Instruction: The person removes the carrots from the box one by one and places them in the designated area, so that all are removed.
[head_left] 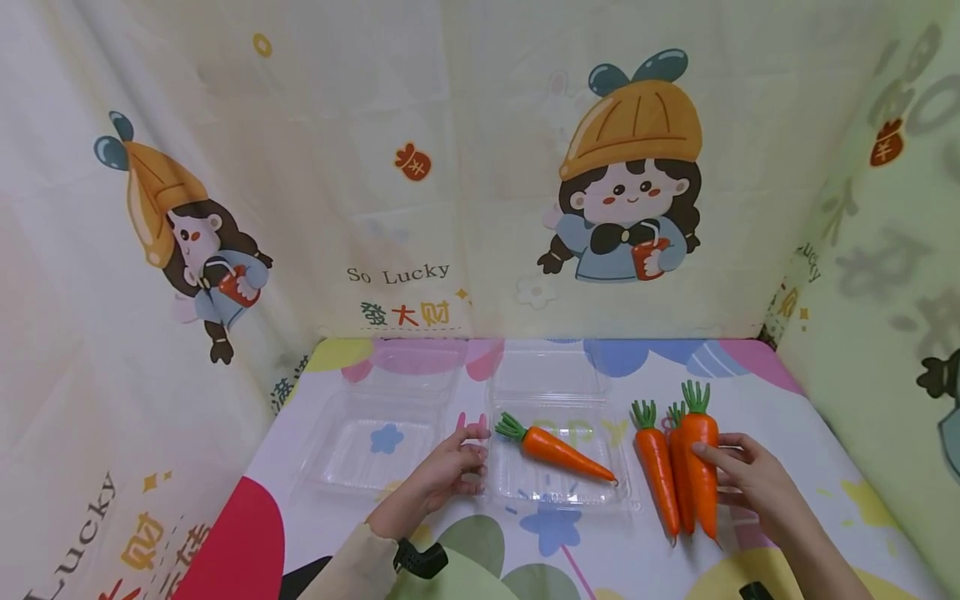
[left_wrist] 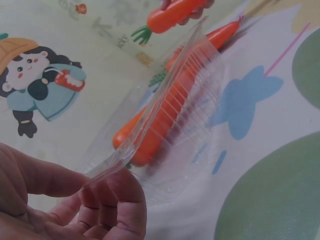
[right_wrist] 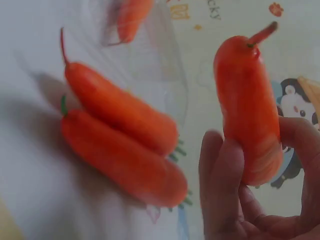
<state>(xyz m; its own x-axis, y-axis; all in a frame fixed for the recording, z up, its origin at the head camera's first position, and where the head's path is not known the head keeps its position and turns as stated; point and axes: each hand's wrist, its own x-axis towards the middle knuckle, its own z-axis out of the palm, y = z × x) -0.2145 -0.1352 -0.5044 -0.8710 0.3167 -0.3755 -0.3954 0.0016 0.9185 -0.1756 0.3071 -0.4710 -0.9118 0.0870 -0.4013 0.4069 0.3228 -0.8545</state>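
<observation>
My right hand (head_left: pixel 753 479) grips an orange carrot (head_left: pixel 701 475) with a green top, thumb on its near side. In the right wrist view the held carrot (right_wrist: pixel 248 105) is lifted off the table, its thin root tip upward. Two more carrots (head_left: pixel 657 477) lie side by side on the table, one partly hidden behind the held one. A clear plastic clamshell box (head_left: pixel 517 493) stands open, with one carrot (head_left: pixel 566 454) lying slantwise in its base. My left hand (head_left: pixel 450 468) pinches the box's left rim between thumb and fingers, plainest in the left wrist view.
A second clear clamshell box (head_left: pixel 330 467) lies open to the left, its lid folded back. The table cover (head_left: pixel 787 433) has coloured prints. Printed cloth walls (head_left: pixel 480 208) rise behind and on both sides.
</observation>
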